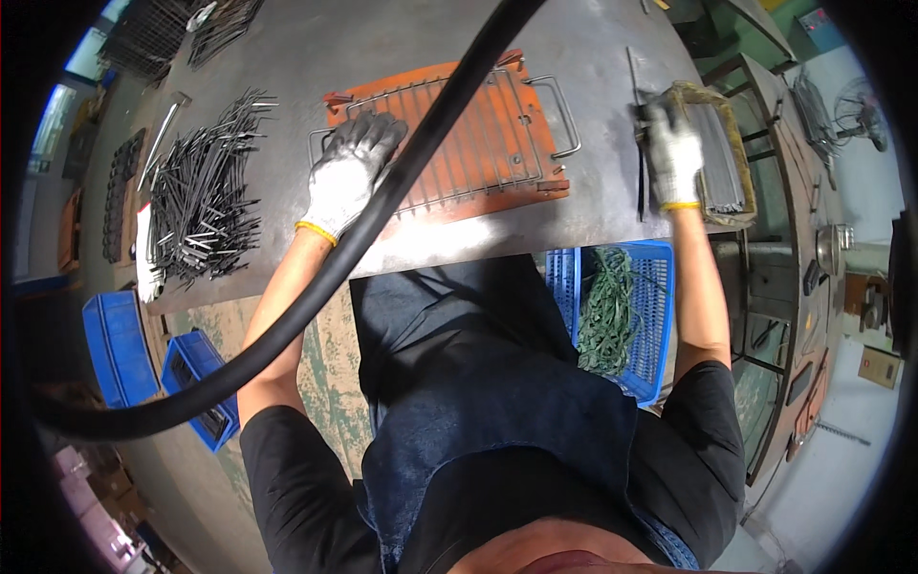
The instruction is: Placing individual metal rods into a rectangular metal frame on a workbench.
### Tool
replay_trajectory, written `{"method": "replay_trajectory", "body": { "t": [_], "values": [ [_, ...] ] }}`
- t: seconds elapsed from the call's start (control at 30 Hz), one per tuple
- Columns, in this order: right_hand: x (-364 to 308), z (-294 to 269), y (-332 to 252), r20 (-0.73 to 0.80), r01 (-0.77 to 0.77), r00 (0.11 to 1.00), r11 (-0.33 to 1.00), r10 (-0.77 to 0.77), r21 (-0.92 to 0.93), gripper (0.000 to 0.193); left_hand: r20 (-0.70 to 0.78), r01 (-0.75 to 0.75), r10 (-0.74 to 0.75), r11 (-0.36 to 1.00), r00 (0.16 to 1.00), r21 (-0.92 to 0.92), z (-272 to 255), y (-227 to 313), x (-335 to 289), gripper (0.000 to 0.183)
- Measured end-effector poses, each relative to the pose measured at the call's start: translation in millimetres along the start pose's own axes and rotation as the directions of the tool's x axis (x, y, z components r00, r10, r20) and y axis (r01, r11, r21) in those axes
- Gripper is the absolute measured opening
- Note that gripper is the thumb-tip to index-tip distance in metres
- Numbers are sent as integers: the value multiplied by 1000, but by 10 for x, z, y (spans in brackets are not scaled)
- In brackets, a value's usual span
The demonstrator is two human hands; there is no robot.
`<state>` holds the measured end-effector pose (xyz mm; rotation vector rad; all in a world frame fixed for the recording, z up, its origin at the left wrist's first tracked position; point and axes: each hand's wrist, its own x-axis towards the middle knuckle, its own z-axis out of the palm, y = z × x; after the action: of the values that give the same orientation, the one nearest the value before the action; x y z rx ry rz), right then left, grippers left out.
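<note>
My left hand (352,170), in a white knit glove with dark-coated fingers, lies with fingers spread over the left edge of an orange fixture plate (430,196). On that plate sits a wire rack (478,129) of parallel metal rods with a looped handle at each side. Off to the right, my right hand (672,148), gloved alike, has its fingers closed around thin dark metal rods (641,187); the fingertips are slightly blurred. Right beside it stands a yellowish tray (749,182) packed with straight grey rods (715,158).
Short dark metal strips (206,191) are heaped at the table's left. A black hose (316,277) crosses diagonally in front of the rack. Below the table edge stands a blue basket (655,316) with green strips (607,316). Blue bins (117,344) stand at lower left, a shelf rack (765,143) at right.
</note>
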<state>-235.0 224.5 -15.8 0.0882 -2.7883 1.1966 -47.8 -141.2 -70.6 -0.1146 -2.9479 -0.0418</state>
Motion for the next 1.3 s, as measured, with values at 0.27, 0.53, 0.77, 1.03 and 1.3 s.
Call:
{"method": "replay_trajectory", "body": {
  "t": [0.27,0.53,0.77,1.03,1.3],
  "values": [
    [699,-848,1252,92,36,992,527,81,-849,29,-29,19,-22,995,999,-97,-161,237,74,45],
    [702,-815,1165,23,-65,992,639,128,-767,32,-30,-6,1,983,1000,-181,-176,249,105,42],
    [536,-906,1263,-83,-116,993,891,88,-439,39,-54,48,-57,987,997,-152,-126,248,43,42],
    [322,-725,280,-41,58,998,995,-55,79,28,-103,19,-35,988,994,-152,-14,156,92,40],
    [-1026,1045,-1135,690,390,654,920,-308,42,49,-98,220,-300,852,949,-475,96,112,131,33]
  ]
}}
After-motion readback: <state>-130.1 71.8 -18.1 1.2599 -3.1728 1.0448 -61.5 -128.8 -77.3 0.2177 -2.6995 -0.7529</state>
